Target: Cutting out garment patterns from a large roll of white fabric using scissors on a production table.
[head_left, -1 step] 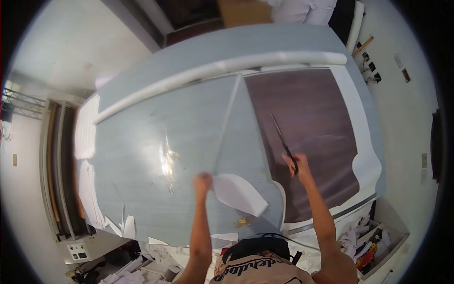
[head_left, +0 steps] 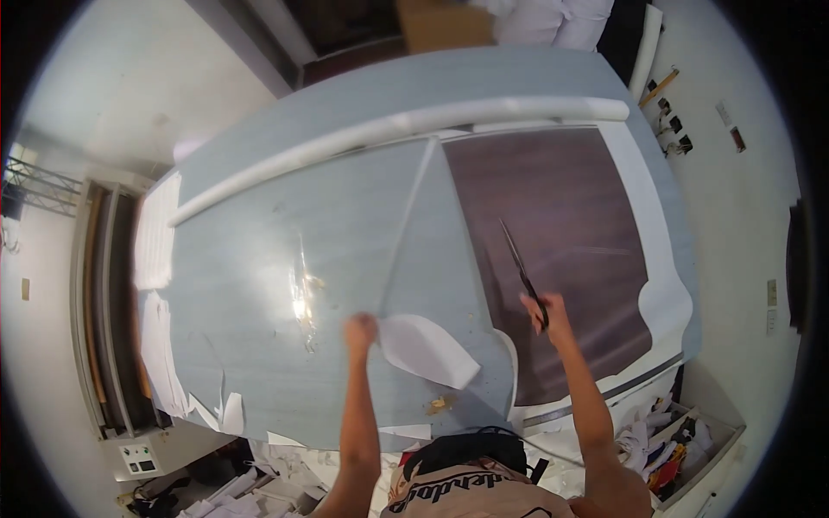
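Note:
My left hand (head_left: 361, 331) is closed on a white strip (head_left: 409, 216), pulled taut from the long roll at the back. The strip's wide loose end (head_left: 427, 350) flares out beside this hand, over the table. In my right hand (head_left: 553, 312) are long black-handled scissors (head_left: 515, 250), their blades pointing away from me and looking closed. They are above a dark brown-purple sheet (head_left: 561, 207) with a white border. My left fingers are partly blurred.
A long white roll (head_left: 406, 125) lies across the back of the blue-grey table (head_left: 233, 285). White offcuts (head_left: 160, 345) lie along its left edge. At the lower right stands a bin (head_left: 708, 457) of scraps. Someone in white trousers (head_left: 553, 22) is beyond the table.
My left hand has shifted slightly left, drawing the strip and its loose end along. My right hand and the scissors are a little nearer to me.

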The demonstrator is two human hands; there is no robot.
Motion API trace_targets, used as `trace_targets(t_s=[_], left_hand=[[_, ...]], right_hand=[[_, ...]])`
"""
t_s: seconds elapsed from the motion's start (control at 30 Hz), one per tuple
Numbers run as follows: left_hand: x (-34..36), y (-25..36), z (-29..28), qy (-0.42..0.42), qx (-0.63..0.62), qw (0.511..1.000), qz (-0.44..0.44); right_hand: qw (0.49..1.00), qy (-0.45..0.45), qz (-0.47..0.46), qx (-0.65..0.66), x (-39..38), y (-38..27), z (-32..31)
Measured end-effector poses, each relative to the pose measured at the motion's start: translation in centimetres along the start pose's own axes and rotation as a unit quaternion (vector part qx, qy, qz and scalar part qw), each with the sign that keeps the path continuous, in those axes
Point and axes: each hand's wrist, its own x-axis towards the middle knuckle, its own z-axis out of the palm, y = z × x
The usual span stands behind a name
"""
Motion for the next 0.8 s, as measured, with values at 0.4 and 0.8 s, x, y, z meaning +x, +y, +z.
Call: trace_targets(t_s=[0.4,0.8], left_hand=[[-16.2,-2.6,0.1,-0.221,0.146,0.959,-0.095],[-44.5,16.0,4.6,0.202,0.099,0.956,0.19]], right_hand=[[0.985,0.139,0.034,0.094,-28.2,9.5,-18.7],[0.983,0.152,0.035,0.1,-44.0,23.0,-39.9]])
